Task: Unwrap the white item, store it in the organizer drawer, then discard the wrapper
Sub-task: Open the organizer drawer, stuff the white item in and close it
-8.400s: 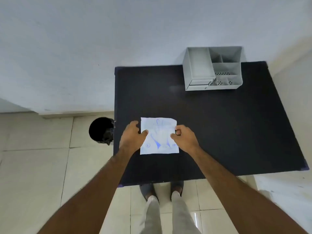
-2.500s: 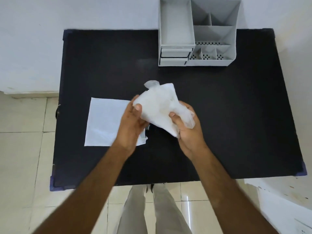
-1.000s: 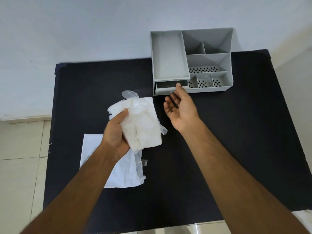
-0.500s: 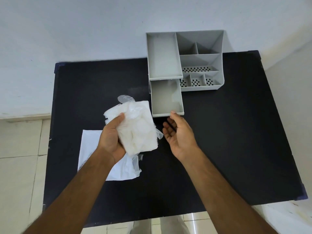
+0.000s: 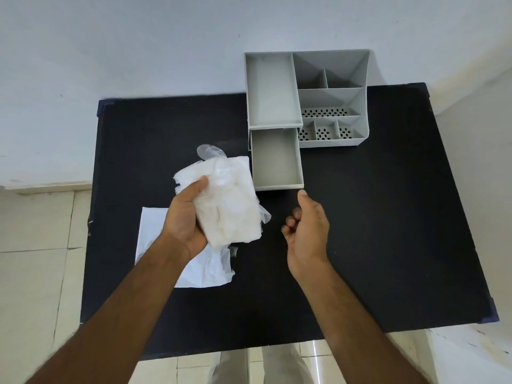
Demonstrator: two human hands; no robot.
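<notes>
My left hand point(image 5: 184, 220) grips the white item point(image 5: 227, 200), a soft bundle of translucent white plastic, above the black table. The flat white wrapper point(image 5: 155, 245) lies on the table under that hand. A grey organizer point(image 5: 357, 106) stands at the table's far edge. Its lower drawer point(image 5: 275, 159) is pulled out toward me and holds nothing. My right hand point(image 5: 307, 228) hovers just in front of the drawer's front edge, fingers loosely curled, holding nothing.
The black table point(image 5: 388, 231) stands against a white wall. The organizer has several compartments, some with perforated floors. Tiled floor shows to the left and below, and my legs are visible under the near table edge.
My right hand pulled the drawer out and has now drawn back from its front edge, fingers curling. My left hand keeps holding the white item.
</notes>
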